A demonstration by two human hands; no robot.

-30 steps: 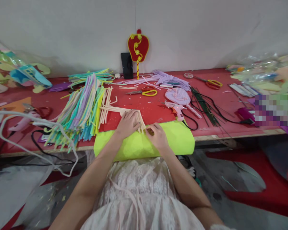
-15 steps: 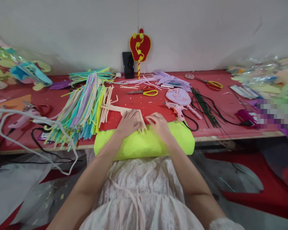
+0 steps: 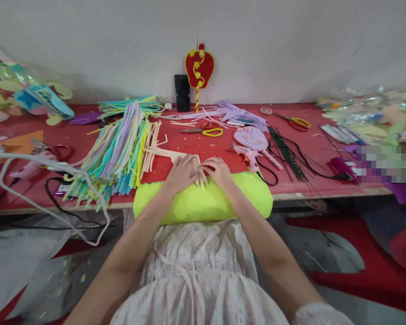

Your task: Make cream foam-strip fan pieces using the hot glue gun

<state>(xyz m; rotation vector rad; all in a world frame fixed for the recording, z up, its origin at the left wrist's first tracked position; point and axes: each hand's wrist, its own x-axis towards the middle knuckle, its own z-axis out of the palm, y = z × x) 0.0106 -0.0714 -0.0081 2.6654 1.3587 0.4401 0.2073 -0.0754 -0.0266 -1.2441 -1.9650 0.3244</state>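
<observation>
My left hand [image 3: 182, 173] lies over a row of cream pipe cleaners [image 3: 181, 155] bent at a corner, its fingers curled down on them. Their short ends [image 3: 200, 177] point toward me between my hands. At the right edge of these ends, my right hand [image 3: 219, 171] has its thumb and fingers closed on the pipe cleaners; the exact grip is partly hidden. Under both wrists is a bright yellow-green roll [image 3: 203, 205] along the table's front edge. More cream pipe cleaners [image 3: 152, 144] lie to the left.
On the red table [image 3: 176, 137] lie a heap of coloured pipe cleaners [image 3: 115, 153], yellow-handled scissors [image 3: 211, 132], a pink glue gun [image 3: 251, 155] and a lilac coiled disc [image 3: 250, 136]. A red fan-shaped piece [image 3: 200, 68] and a black phone [image 3: 182, 94] stand by the wall.
My right hand has moved left, from beside the bent pipe cleaners to their edge, and its fingers have closed there. My left hand stays on the row.
</observation>
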